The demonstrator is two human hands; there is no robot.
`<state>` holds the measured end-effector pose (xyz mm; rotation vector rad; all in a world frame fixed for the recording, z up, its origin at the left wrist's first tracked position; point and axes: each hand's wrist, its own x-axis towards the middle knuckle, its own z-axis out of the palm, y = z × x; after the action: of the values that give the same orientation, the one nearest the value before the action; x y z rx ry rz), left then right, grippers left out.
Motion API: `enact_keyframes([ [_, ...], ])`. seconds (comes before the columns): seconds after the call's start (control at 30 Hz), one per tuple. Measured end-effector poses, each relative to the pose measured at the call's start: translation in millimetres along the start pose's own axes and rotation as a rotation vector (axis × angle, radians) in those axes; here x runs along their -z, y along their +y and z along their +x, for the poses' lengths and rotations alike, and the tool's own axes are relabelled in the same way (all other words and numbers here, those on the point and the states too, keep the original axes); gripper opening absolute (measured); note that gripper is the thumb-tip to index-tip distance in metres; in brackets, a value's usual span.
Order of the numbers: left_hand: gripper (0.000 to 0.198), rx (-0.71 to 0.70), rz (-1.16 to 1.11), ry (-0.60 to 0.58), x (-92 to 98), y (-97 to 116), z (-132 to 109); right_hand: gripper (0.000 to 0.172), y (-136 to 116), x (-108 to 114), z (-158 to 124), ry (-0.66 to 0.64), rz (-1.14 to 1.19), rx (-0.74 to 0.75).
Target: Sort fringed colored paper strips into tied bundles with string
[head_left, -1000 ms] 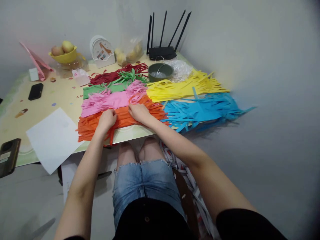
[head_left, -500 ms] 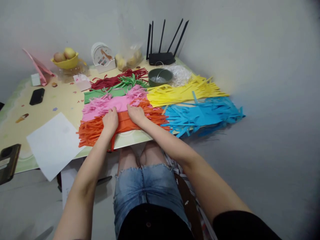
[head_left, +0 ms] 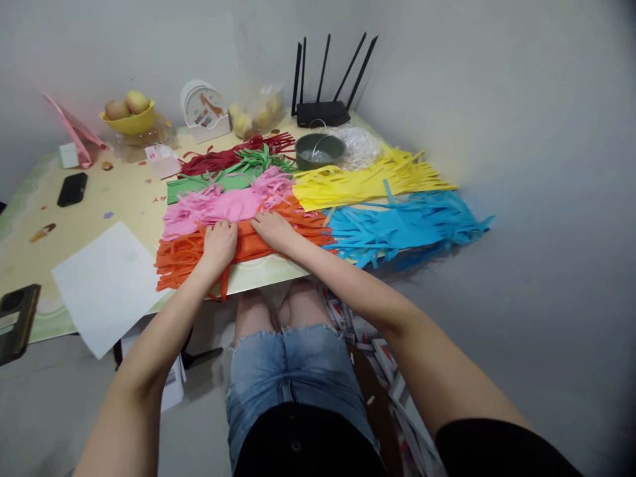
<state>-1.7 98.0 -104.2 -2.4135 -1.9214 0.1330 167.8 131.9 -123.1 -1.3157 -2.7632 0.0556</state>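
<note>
Both hands rest side by side on a fringed orange paper sheet (head_left: 179,255) at the table's near edge. My left hand (head_left: 218,242) lies palm down on its middle, fingers stretched toward the fringed pink sheet (head_left: 226,204) just beyond. Flat too, my right hand (head_left: 273,230) has its fingertips at the seam between the orange and pink sheets. Neither hand grips anything. Behind the pink lie green (head_left: 199,187) and dark red (head_left: 218,159) fringed sheets. To the right are yellow (head_left: 358,182) and blue (head_left: 402,225) ones.
A white paper sheet (head_left: 106,285) overhangs the table's front edge at left. A phone (head_left: 72,189), a green bowl (head_left: 318,151), a router (head_left: 322,112), a yellow fruit bowl (head_left: 130,120) and a plastic bag stand further back. A dark device (head_left: 17,321) sits at far left.
Both hands slid a little forward on the orange sheet toward the pink one; the left hand went from curled to flat. The camera shifted slightly.
</note>
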Motion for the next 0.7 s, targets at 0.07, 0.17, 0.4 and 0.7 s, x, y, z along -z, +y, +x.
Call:
enact_keyframes([
  [0.07, 0.041, 0.039, -0.028, -0.012, 1.5, -6, 3, 0.036, 7, 1, 3, -0.007, 0.015, -0.060],
  [0.17, 0.036, 0.103, -0.078, -0.053, 3.4, -16, 12, 0.035, 15, 5, 10, -0.027, 0.044, -0.126],
  [0.4, 0.041, 0.262, -0.118, -0.089, -0.6, -18, 35, 0.037, 9, 5, 26, -0.019, 0.039, -0.272],
  [0.7, 0.041, 0.249, -0.056, 0.003, 1.2, -9, 28, 0.037, 4, -2, 29, 0.034, -0.006, -0.284],
])
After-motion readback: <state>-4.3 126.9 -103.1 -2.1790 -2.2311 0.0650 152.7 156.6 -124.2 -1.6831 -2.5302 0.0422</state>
